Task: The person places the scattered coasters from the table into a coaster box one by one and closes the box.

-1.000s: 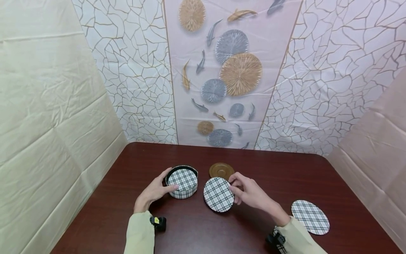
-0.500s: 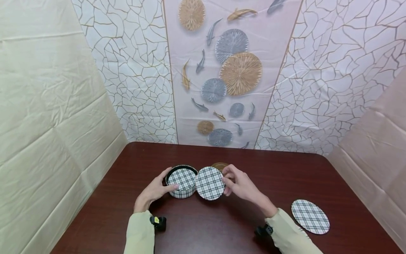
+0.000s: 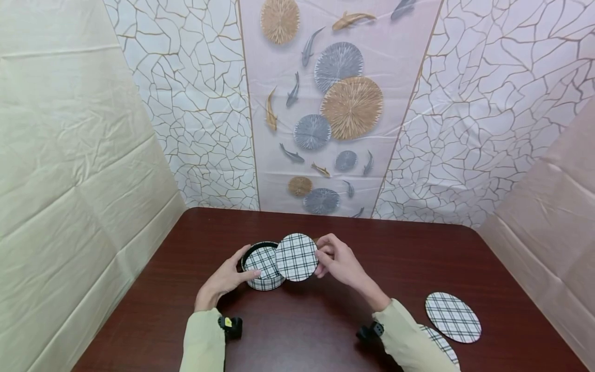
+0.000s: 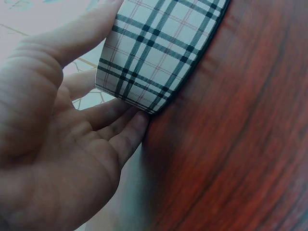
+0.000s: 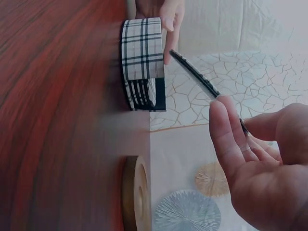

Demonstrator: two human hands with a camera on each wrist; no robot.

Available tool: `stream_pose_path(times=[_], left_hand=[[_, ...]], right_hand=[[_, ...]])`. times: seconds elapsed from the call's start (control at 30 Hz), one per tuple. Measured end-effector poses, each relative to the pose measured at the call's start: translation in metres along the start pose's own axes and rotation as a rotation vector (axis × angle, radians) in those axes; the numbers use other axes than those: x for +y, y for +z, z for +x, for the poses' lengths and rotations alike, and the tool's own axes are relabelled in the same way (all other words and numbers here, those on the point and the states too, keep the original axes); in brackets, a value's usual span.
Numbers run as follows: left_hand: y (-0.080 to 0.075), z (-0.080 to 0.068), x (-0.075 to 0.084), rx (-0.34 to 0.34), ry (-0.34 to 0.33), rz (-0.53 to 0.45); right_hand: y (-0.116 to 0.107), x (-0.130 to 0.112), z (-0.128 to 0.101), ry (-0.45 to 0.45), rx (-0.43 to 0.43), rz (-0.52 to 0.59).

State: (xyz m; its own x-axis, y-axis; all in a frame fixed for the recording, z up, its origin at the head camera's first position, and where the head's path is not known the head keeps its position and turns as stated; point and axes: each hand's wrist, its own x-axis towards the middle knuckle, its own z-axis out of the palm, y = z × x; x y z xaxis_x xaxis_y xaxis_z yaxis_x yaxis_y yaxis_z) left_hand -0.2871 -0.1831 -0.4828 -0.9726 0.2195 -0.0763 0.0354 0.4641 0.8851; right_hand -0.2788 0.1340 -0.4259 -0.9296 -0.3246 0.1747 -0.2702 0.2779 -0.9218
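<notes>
A round plaid coaster holder [image 3: 266, 284] stands on the table, with plaid coasters [image 3: 260, 262] stacked inside. My left hand [image 3: 226, 279] grips its left side, thumb over the near rim and fingers round the far side. In the left wrist view the holder's plaid wall [image 4: 154, 45] sits between thumb and fingers. My right hand [image 3: 343, 263] pinches another plaid coaster [image 3: 296, 257] by its right edge. This coaster overlaps the holder's right part in the head view. Seen edge-on from the right wrist, the held coaster [image 5: 195, 73] is tilted above the holder's open top.
At the right lie two more plaid coasters, one in the open [image 3: 453, 318] and one partly under the right sleeve [image 3: 409, 333]. A brown round wooden disc [image 5: 135, 192] lies behind the right hand, mostly hidden in the head view. Patterned cloth [image 3: 321, 155] hangs behind the table.
My right hand has carried the pinched coaster left and away from me, from beside the holder to over its right edge. The left hand stays on the holder.
</notes>
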Motion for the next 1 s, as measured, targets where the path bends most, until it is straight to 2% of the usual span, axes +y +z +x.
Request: stream_pose_path(times=[0.17,0.47,0.8,1.0], left_hand=[[0.000,-0.001,-0.001,-0.003,-0.010,-0.004],[-0.001,0.001,0.001,-0.011,-0.003,0.008],[-0.002,0.001,0.003,-0.013,0.015,0.007],[-0.001,0.002,0.002,-0.008,0.004,-0.005]], right_hand=[[0.012,0.001,0.008,0.038,0.025,0.091],[0.036,0.013,0.020,0.037,0.046,0.192],[0.058,0.016,0.031,0.076,0.048,0.242],[0.067,0.018,0.036,0.086,0.037,0.250]])
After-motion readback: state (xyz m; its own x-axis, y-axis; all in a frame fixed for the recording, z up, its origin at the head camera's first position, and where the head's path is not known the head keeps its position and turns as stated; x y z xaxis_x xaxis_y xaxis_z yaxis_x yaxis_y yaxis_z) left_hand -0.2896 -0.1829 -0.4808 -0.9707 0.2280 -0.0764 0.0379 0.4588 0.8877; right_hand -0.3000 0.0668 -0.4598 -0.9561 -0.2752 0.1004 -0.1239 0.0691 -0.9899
